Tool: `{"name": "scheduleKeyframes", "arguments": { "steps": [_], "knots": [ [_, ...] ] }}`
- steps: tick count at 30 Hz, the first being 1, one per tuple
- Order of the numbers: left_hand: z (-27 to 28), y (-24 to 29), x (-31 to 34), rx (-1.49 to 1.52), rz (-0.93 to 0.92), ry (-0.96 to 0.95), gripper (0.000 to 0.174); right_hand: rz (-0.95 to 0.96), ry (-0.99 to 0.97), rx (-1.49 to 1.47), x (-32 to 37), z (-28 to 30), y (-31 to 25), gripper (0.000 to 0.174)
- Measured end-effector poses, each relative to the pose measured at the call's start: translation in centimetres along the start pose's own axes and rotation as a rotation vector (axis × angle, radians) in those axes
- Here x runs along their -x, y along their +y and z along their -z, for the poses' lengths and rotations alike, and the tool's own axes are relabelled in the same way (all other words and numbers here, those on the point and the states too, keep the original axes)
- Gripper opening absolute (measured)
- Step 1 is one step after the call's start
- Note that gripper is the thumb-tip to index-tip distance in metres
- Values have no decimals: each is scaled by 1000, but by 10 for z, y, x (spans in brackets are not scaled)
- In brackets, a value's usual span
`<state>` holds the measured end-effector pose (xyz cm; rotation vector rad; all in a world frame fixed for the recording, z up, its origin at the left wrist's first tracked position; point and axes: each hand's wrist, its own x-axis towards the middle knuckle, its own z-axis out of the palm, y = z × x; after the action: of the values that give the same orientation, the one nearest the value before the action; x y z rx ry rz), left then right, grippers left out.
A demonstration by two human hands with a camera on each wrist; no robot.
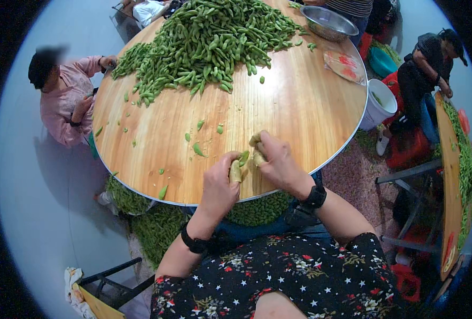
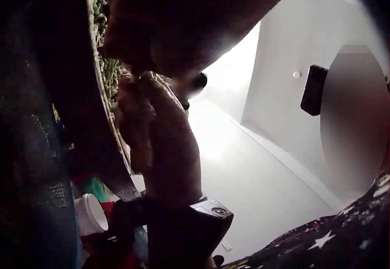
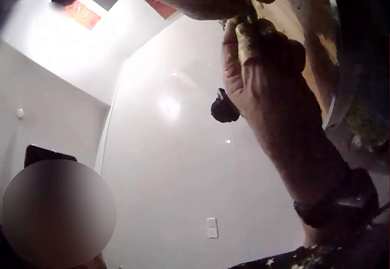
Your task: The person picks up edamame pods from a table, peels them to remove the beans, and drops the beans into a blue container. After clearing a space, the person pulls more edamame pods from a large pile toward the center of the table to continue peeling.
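At the near edge of the round wooden table (image 1: 310, 127), my left hand (image 1: 220, 181) pinches a green soybean pod (image 1: 244, 158) between thumb and fingers. The pod also shows in the right wrist view, at the fingertips. A yellowish cover wraps the left thumb. Just to the right, my right hand (image 1: 281, 162) has its fingers bent inward, thumb and forefinger apart, both with yellowish covers at the tips. Its palm side is hidden, so I cannot tell whether it holds anything. A large heap of soybean pods (image 1: 214, 42) covers the far part of the table.
Loose pods and scraps (image 1: 197, 149) lie left of my hands. A metal bowl (image 1: 329, 24) and a flat plastic packet (image 1: 345, 67) are at the back right. A white bucket (image 1: 378, 106) stands beside the table. A person in pink (image 1: 68, 101) sits at the left.
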<state>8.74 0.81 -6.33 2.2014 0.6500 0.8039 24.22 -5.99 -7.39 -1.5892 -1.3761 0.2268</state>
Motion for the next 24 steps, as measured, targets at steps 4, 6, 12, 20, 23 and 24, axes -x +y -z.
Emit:
{"name": "scheduleKeyframes", "arguments": {
  "steps": [4,6,12,20,23,24],
  "knots": [
    [-1,-5,-4,-47,-56,22,25,-121,-50,-36,-2,10,-15,19],
    [3,3,-3,19,8,-37,25,-139,-124,-116,0,9,-18,19],
    [-3,5,1,167,77,-22,26,-90,19,-56,-2,-4,-14,18],
    [72,-35,2,-627,-2,-14,70,-27,-69,-127,3,28,-4,12],
    [88,-87,17,-762,166,-61,90,-154,-124,-137,12,37,1,18],
    [85,-92,14,-768,169,-55,90,-147,-126,-142,13,36,3,18]
  ]
}}
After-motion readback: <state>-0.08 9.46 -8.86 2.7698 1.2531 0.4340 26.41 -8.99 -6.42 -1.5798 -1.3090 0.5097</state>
